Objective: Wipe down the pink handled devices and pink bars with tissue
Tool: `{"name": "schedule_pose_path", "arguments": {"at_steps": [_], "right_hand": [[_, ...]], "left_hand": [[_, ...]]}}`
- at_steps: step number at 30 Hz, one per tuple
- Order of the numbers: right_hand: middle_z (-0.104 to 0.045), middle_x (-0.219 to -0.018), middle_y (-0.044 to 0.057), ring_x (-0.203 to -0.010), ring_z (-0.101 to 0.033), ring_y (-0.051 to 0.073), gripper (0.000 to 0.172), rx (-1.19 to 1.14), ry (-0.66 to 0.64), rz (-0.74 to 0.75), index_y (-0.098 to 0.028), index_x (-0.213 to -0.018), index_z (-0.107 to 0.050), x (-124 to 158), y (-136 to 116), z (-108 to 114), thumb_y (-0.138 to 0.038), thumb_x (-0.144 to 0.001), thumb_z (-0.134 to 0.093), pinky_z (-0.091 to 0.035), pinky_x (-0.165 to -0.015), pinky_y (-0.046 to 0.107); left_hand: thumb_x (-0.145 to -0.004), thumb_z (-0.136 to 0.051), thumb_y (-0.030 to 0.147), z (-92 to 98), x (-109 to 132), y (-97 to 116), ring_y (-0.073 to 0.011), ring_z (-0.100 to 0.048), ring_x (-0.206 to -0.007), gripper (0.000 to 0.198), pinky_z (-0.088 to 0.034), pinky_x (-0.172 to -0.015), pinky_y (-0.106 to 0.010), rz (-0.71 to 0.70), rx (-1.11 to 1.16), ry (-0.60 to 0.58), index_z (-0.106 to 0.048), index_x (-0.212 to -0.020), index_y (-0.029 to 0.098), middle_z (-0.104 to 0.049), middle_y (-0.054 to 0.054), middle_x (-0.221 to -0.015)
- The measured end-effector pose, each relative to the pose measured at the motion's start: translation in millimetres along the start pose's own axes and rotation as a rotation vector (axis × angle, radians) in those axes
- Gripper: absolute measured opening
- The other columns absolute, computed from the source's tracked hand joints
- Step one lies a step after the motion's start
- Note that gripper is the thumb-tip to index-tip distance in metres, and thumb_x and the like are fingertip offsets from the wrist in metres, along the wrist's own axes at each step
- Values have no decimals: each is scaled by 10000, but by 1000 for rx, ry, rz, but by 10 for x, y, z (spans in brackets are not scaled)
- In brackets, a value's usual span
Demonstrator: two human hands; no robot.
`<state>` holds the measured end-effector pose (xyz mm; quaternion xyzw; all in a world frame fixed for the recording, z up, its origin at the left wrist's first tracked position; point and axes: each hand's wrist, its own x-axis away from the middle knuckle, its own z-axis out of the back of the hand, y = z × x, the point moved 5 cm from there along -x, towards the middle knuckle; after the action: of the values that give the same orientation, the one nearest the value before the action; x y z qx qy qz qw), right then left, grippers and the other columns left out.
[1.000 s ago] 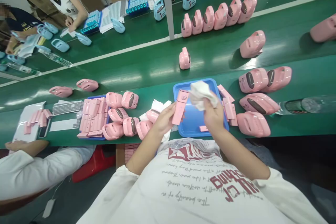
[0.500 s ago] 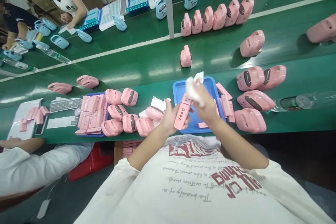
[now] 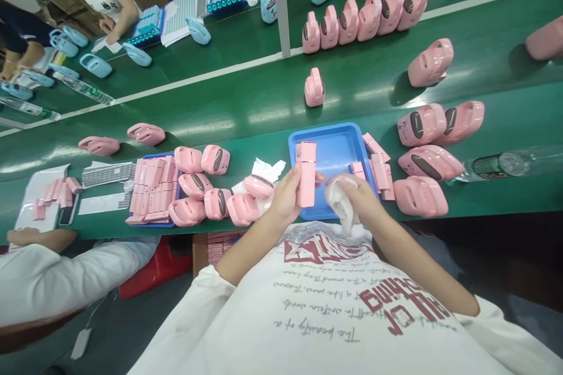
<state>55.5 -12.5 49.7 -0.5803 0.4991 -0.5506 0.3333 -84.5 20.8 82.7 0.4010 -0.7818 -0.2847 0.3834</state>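
Upright in my left hand is a pink rectangular stick with a shiny band near its top; the side facing me shows no buttons. My right hand is closed on a crumpled white cloth, just right of the stick and apart from it. Both hands are over the near part of a blue tray. A few pink sticks lie in its right side, partly hidden by my right hand. More pink sticks are piled beside the tray.
Pink handled cases stand right of the tray near a plastic bottle. More cases and a full bin of pink sticks are at left. A post rises at the back. Co-workers sit at left and across.
My left hand has turned the stick upright, so its button side no longer faces me. My right hand with the cloth has moved down and away from the stick's top.
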Motion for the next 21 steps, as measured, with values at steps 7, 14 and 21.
{"name": "schedule_pose_path", "arguments": {"at_steps": [7,14,21], "right_hand": [[-702,-798,45,-747,-632,214,395,358,-146,25,-158,-839,-686,138,309,-90,-531,-733,-610,-483,-686,313],[-687,-827,137,-831,-631,262,347,1144,146,-335,-119,-809,-669,-151,379,881,-426,-818,-508,-437,-687,301],[-647,-1031,268,-1005,-619,364,500,1406,389,-586,-6,-1081,-646,-507,82,1560,-421,-872,-461,-459,-807,407]], "left_hand": [[-872,-487,551,93,-247,-616,-219,-610,-1068,454,-474,-871,-318,46,-177,-23,-560,-1084,155,-678,-109,-1062],[-911,-433,459,188,-555,-1356,-243,-563,-1105,479,-452,-938,-375,151,-1424,-492,-493,-1240,116,-564,-165,-1217],[-820,-588,428,50,-663,-1696,-322,-503,-1127,408,-436,-925,-428,107,-1707,-712,-566,-1091,123,-548,-175,-1162]]}}
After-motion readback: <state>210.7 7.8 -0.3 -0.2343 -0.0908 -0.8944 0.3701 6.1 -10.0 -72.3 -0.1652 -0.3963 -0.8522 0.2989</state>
